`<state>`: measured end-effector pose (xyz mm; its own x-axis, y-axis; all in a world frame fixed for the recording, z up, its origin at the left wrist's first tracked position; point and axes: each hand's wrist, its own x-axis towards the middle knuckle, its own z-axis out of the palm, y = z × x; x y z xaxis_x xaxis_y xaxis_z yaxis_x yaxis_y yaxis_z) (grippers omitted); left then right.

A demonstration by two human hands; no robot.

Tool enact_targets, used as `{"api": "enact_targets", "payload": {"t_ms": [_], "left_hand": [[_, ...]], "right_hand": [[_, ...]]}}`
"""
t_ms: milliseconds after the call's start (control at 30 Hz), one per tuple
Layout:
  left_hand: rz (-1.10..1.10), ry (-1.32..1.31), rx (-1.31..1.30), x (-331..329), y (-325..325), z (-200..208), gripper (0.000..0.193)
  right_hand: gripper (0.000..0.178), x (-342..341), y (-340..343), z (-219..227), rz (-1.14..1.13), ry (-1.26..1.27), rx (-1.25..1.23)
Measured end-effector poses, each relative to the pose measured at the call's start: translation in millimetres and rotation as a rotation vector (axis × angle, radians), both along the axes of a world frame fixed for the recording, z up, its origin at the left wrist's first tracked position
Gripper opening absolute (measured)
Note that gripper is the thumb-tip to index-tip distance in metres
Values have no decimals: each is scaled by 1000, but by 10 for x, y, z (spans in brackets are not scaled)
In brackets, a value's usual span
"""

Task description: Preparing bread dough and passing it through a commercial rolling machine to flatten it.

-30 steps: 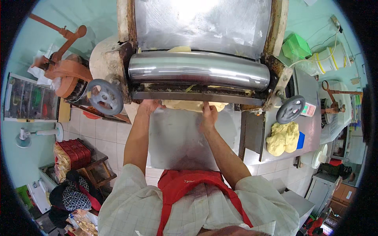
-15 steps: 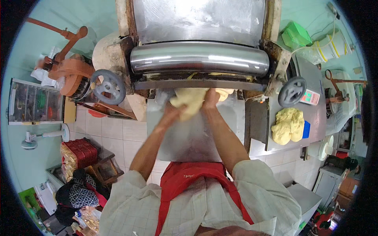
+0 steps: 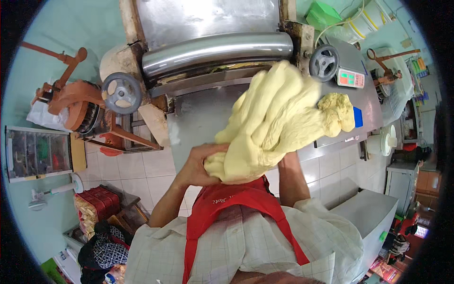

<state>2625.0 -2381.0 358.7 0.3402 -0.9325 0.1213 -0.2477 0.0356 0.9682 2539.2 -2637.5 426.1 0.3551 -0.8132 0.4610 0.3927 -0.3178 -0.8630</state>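
A large, folded mass of pale yellow dough (image 3: 269, 123) is lifted in front of me, above the near edge of the metal tray (image 3: 194, 118) of a roller machine. My left hand (image 3: 201, 165) is closed around the dough's lower left end, the thumb on top. From the right, my right wrist (image 3: 289, 163) goes in under the dough, bearing it from below; the fingers of that hand are hidden. Behind the dough lies the machine's shiny steel roller (image 3: 217, 54). A second, smaller lump of dough (image 3: 338, 113) sits on the side table to the right, partly covered by the lifted dough.
Grey handwheels stand at the machine's left (image 3: 122, 93) and right (image 3: 324, 62). The right-hand table bears a digital scale (image 3: 351, 78) and a blue flat thing (image 3: 358, 117). A brown motor-like machine (image 3: 78, 102) is at left. A red crate (image 3: 97, 203) stands on the tiled floor.
The dough has come out from under the roller, up toward me and to the right, in both hands. My view has turned somewhat to the right.
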Motion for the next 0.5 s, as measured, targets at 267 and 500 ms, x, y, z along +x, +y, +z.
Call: {"api": "enact_targets", "payload": {"t_ms": [267,500], "left_hand": [[617,307,-473,454,-627,1160,85],[1328,-1223,15,1757,-266,1231,39]], "right_hand": [[47,1339,-726,1839,-215,179,-658],[69,3350,-1209,1219,-131,801,-666]]}}
